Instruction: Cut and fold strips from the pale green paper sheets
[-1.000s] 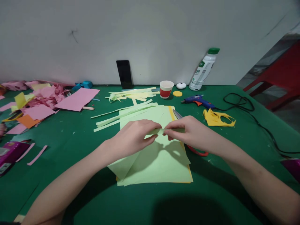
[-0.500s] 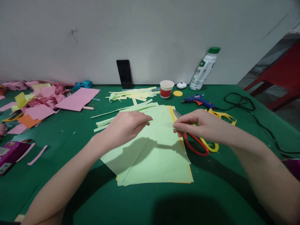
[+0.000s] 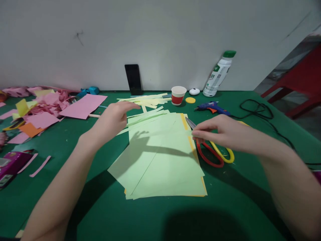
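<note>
Pale green paper: a thin strip, faint against the sheets, appears pinched between thumb and fingers of the right hand, above the right edge of the stacked sheets. Left hand loose, fingers parted, nothing seen in it, beyond the stack's far left corner. Scissors beside the stack's right edge. Green strips across its far edge; yellowish strips near the surface's far edge. Progress, judged: many strips already cut, sheets largely whole, held strip not yet set down.
</note>
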A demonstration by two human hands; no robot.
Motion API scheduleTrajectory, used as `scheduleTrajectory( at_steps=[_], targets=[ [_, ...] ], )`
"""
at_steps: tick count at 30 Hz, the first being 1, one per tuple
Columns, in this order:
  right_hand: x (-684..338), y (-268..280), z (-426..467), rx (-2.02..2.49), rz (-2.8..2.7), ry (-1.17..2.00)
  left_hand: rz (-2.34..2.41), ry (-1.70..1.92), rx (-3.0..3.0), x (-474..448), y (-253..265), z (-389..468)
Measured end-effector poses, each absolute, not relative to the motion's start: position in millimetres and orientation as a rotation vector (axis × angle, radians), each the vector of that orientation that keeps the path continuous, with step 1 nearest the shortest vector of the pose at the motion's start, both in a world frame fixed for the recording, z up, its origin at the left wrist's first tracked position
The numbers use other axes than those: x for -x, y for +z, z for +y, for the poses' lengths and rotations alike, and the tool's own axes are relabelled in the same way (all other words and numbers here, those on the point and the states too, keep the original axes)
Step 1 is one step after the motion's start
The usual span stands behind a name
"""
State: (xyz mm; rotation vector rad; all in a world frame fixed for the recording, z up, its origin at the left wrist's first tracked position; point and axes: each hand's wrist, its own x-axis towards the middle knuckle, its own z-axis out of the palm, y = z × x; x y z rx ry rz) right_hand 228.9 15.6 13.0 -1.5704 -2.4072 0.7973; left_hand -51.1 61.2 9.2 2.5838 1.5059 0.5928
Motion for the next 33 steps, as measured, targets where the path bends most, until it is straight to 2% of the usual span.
scheduleTrajectory(
  at_steps=[4,7,14,18,25,33],
  targets=[
    [-204,7,2,1.402,-2.559,0.514,1.053,0.552,-2.541,18,11,31],
    [-193,6,-7,1.347,-2.633,0.422,0.825,0.471,-2.609,0,3,14],
    [-191,9,-12,1.337,-2.705,0.458,0.846,0.384,-2.463,-6,-6,12],
    [-199,10,-7,1.284,-2.690,0.562,0.905,0.284,-2.367,-5,-1,16],
    [-219,16,10,1.342,-2.613,0.966,1.005,0.202,-2.186,1,3,23],
    [-243,20,22,1.395,-2.603,1.093,1.046,0.167,-2.168,6,4,29]
  ],
)
